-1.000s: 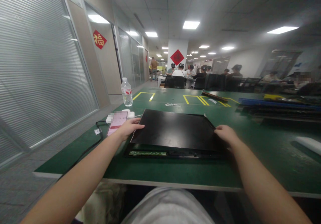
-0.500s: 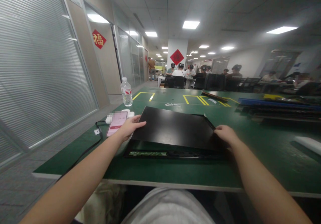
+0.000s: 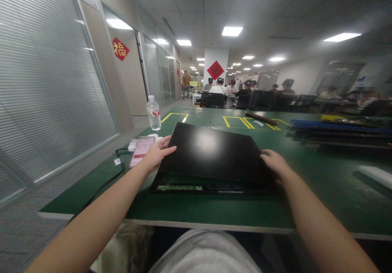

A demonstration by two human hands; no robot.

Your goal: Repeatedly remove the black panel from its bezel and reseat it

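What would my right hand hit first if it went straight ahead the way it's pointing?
Most likely the right edge of the black panel, just ahead of your right hand. Depth is unclear there, so they may already be touching.

A single head-worn camera is looking forward and down over the wearer's lap [image 3: 205, 252], seeing the left hand [image 3: 157, 155] and the right hand [image 3: 275, 163] from behind at close range. It is facing across the green table [image 3: 232, 212], with the ceiling [image 3: 190, 3] entering the view and a white pillar [image 3: 216, 55] standing well off.
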